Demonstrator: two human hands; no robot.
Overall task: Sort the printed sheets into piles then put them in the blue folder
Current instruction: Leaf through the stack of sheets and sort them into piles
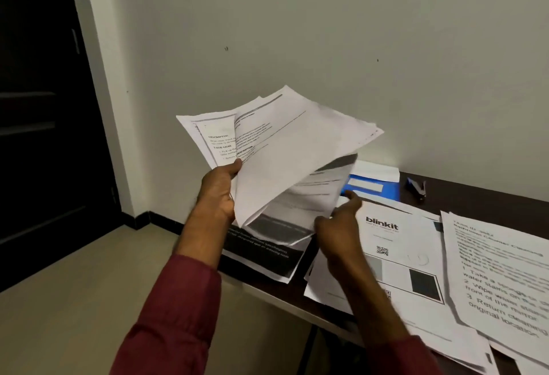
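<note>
just left of the blue folder (375, 189), the left hand (219, 194) is gripping a fanned sheaf of printed sheets (285, 148) while the right hand (341, 227), grasp not determinable, is hovering beneath it; sorting is seemingly under way, next calling for laying one sheet on a matching pile (401, 245) before the folder.

View: one wide-angle camera worn on the person's head.
Facing: forward and down toward the wall (356, 32) and the table (475, 196) against it. The frame is tilted, so the table edge slants.
Nearness: close, within arm's reach. The left hand (218, 193) with raised sheets (282, 151) fills the centre, and the right hand (338, 226) is just toward 4 o'clock.
Edges: sleeves (166, 315) enter at 6 o'clock, the door (35, 107) is at 9 o'clock, and the table runs off at 4 o'clock.
</note>
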